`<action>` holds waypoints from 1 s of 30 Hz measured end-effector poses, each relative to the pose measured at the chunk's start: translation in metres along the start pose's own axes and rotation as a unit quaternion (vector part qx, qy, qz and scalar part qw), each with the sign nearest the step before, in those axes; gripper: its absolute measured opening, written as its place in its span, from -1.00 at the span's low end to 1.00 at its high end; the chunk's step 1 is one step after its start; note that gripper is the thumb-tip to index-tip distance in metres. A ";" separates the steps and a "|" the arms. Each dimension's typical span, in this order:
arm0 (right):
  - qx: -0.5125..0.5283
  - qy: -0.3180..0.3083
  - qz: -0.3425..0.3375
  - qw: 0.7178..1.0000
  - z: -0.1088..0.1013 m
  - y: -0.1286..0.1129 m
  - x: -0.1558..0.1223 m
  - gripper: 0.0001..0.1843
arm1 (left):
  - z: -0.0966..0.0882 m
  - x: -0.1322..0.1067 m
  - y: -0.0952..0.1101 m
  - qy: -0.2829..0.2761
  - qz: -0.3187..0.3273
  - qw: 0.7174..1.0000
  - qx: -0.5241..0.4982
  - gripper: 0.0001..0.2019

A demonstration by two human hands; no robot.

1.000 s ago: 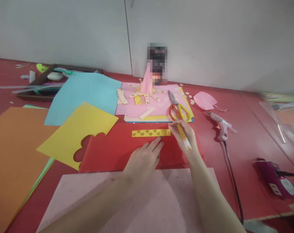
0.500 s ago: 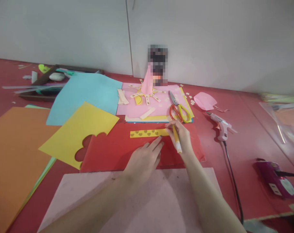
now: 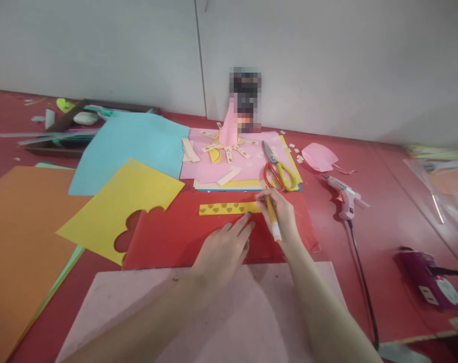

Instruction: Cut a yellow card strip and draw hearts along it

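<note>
Remotely, I pinch the marker [image 3: 273,220] in my right hand [image 3: 284,216] at the yellow strip [image 3: 224,208] on the red sheet [image 3: 168,239], apparently drawing hearts; next, my flat, empty left hand [image 3: 225,246] should steady it.

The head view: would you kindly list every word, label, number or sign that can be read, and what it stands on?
"A", apparently: on the pale paper strip before the pink paper cone; smaller marks below it are unreadable.
Heart shapes, no readable words: yellow paper strip.
Too blurred to read: any print on the purple power block.
Pixelated: the upright panel.
</note>
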State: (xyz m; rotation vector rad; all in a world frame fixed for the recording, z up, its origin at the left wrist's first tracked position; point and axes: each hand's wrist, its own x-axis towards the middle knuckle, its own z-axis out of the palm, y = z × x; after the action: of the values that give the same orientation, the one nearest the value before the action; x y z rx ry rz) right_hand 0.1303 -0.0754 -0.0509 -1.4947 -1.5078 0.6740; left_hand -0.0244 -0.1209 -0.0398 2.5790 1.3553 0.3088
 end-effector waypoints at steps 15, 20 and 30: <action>0.006 -0.003 -0.002 1.000 0.000 0.002 0.000 -0.89 | -0.001 0.000 0.001 -0.008 -0.006 1.000 0.007 -0.62; 0.006 -0.009 -0.001 1.000 0.000 0.003 0.001 -0.89 | -0.001 0.000 0.000 -0.018 0.001 1.000 0.004 -0.60; 0.018 -0.011 -0.009 1.000 0.001 0.009 0.003 -0.89 | 0.000 -0.001 0.000 -0.015 -0.003 0.999 0.030 -0.59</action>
State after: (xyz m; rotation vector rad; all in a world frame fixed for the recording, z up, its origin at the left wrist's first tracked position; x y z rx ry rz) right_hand 0.1342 -0.0715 -0.0586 -1.4499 -1.5170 0.7062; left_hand -0.0247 -0.1213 -0.0401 2.6160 1.3817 0.2311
